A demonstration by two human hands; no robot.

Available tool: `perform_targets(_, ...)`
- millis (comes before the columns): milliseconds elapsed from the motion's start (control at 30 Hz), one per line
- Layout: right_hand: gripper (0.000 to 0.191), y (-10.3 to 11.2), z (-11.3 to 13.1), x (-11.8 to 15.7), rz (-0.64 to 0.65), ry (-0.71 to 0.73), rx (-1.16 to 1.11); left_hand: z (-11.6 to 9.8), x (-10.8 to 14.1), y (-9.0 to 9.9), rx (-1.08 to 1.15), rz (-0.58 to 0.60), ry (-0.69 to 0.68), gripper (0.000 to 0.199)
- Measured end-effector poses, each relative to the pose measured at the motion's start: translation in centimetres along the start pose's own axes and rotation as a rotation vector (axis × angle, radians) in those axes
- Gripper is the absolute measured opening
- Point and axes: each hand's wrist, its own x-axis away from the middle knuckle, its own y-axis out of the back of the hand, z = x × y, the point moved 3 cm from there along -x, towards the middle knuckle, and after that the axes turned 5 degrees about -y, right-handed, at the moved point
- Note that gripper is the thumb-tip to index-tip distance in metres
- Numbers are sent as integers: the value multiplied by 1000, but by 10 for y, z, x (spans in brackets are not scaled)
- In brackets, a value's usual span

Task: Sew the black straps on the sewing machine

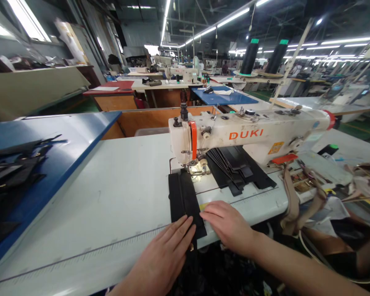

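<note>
L hand (165,251) flat on long matte blk fabric strip (189,195)

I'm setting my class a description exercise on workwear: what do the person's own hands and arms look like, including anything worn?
The left hand and right hand are ungloved, with no rings visible. The right forearm shows no sleeve, watch or bracelet as far as the picture's edge. Little of the left arm is in view.
</note>
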Motion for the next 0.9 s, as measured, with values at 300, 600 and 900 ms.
perform_targets(300, 22, 2, 16, 29, -36, -27, -94, 4, -4, 7, -4, -86, -64, 36)
perform_targets(600, 20, 5, 15, 24, -50, 15, -78, 3, -1, 8, 138, -122, -167, 39)
perform_targets(900, 23, 5, 12, 23, -31, 17, -71, 5, -3, 13, 203, -146, -181, 39)
